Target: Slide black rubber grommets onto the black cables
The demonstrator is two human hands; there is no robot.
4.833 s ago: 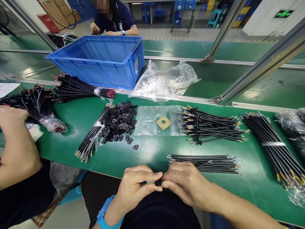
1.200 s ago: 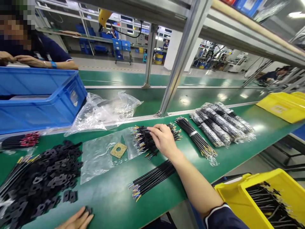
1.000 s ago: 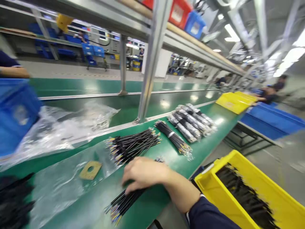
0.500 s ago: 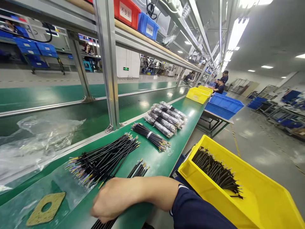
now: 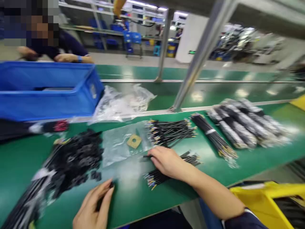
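My left hand (image 5: 95, 206) is at the lower left over the green bench, thumb and forefinger pinched on a small black part (image 5: 111, 184). My right hand (image 5: 165, 160) reaches over a small bundle of black cables (image 5: 156, 178), its fingers closed on a black cable whose end (image 5: 147, 156) sticks out to the left. Behind it lies a larger pile of black cables (image 5: 173, 130) with coloured wire ends. A clear plastic bag (image 5: 116, 146) with a tan square plate with a hole (image 5: 134, 141) is left of that pile. Many small black parts (image 5: 76, 159) lie heaped farther left.
A blue bin (image 5: 43, 106) stands at the back left, a person's hands (image 5: 66, 58) behind it. A tied cable bundle (image 5: 212, 135) and wrapped bundles (image 5: 245, 124) lie right. A metal post (image 5: 202, 54) rises at the back; a yellow bin (image 5: 264, 200) is lower right.
The view has swung left, bringing in the blue bin, the heap of black parts and my left hand. My right hand now has a cable end showing at its fingertips.
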